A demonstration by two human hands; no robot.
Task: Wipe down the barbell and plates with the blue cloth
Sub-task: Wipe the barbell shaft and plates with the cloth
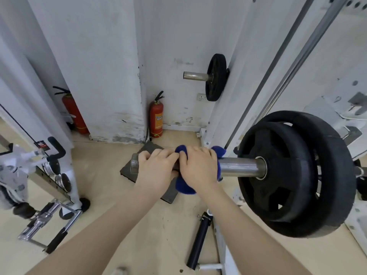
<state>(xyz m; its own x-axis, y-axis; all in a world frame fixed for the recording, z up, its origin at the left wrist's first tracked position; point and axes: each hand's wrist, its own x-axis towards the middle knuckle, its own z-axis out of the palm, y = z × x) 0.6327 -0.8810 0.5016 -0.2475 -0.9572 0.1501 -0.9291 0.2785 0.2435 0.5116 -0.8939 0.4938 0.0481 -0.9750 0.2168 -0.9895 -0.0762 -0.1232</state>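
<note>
A steel barbell sleeve (pixel 239 167) juts left from two black plates (pixel 294 173) stacked on it at the right. The blue cloth (pixel 183 186) is wrapped around the sleeve. My right hand (pixel 198 165) grips the cloth over the sleeve, fingers curled on top. Beside it, my left hand (pixel 155 167) grips the bare sleeve close to its end, touching the cloth and my right hand. The sleeve's end cap (pixel 134 165) shows just left of my left hand.
A smaller black plate (pixel 215 77) hangs on a storage peg of the white rack. Two red fire extinguishers (pixel 156 118) stand by the wall. A dark rubber mat (pixel 150 149) lies on the floor below the sleeve. A black tube (pixel 198 241) and a chrome handle attachment (pixel 42 217) lie on the floor.
</note>
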